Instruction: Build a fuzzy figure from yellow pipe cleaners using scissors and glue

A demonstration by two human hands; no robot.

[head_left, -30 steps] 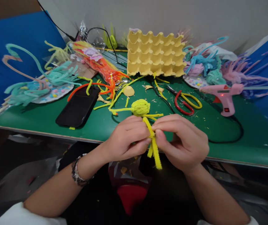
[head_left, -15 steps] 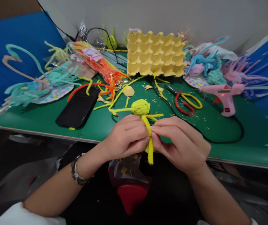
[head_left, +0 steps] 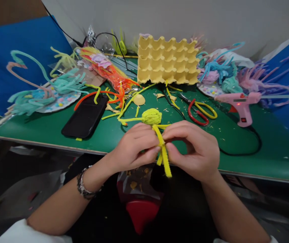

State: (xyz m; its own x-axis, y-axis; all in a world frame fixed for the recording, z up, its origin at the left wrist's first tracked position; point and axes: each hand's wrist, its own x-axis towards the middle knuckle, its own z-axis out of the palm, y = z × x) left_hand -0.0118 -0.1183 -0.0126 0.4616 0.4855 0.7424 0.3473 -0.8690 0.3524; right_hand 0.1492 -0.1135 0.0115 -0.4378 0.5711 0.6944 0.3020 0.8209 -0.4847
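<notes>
Yellow pipe cleaners (head_left: 166, 162) are pinched between my two hands at the table's front edge, their loose ends hanging down. My left hand (head_left: 140, 146) is closed on them from the left. From the right, my right hand (head_left: 195, 148) grips them near the crossing, thumb and forefinger close together; its other fingers are curled. Just beyond my fingers lies a wound yellow pipe-cleaner ball (head_left: 151, 116), with a long strand running off to its left. Whether the held strands join the ball is hidden by my hands.
A black phone (head_left: 85, 114) lies left, red-and-yellow scissors (head_left: 202, 111) and a pink glue gun (head_left: 244, 106) right. The glue gun's lit, and its cable curves along the front. An egg carton (head_left: 168, 60) stands behind, between pipe-cleaner bundles (head_left: 106, 67) and finished-looking swans (head_left: 66, 81).
The hanging yellow ends have spread apart and swung slightly right. My right hand has turned and shifted a little left, its thumb lower. My left hand stays nearly in place.
</notes>
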